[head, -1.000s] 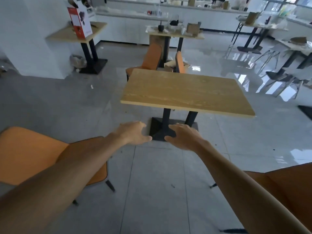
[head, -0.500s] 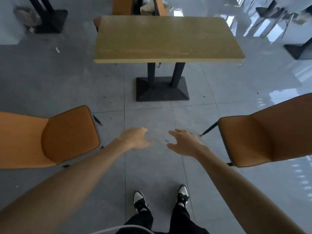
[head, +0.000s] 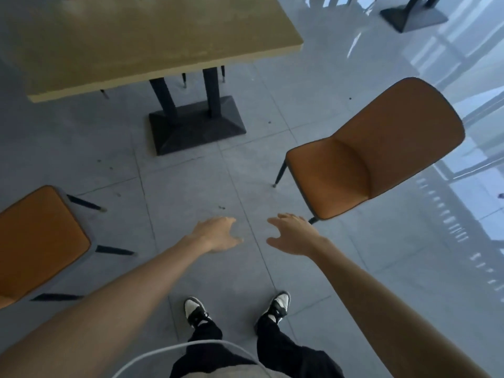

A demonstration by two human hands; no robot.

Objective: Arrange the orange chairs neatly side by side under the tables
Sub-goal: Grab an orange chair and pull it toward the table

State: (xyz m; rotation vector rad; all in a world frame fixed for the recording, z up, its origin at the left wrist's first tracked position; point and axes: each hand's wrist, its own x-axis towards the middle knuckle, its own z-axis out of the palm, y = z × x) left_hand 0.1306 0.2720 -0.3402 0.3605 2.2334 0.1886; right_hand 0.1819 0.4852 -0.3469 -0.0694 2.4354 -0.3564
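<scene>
Two orange chairs stand apart on the grey floor in front of a wooden table (head: 141, 47). One orange chair (head: 368, 156) is at the right, its seat facing left and its back to the right. The other orange chair (head: 38, 244) is at the left edge, only partly in frame. My left hand (head: 215, 233) and my right hand (head: 291, 233) are stretched out between the chairs, over the floor, fingers apart and holding nothing. The right hand is close to the right chair's front corner without touching it.
The table rests on two dark posts and a black base (head: 196, 126). Thin chair legs show behind it under the tabletop. Another black table base (head: 411, 15) sits at the top right. My feet (head: 234, 309) stand on the tiled floor (head: 191, 268).
The view has tilted down and turned, so the table slid up and left. The right chair now shows fully. Both hands stay open and level between the chairs.
</scene>
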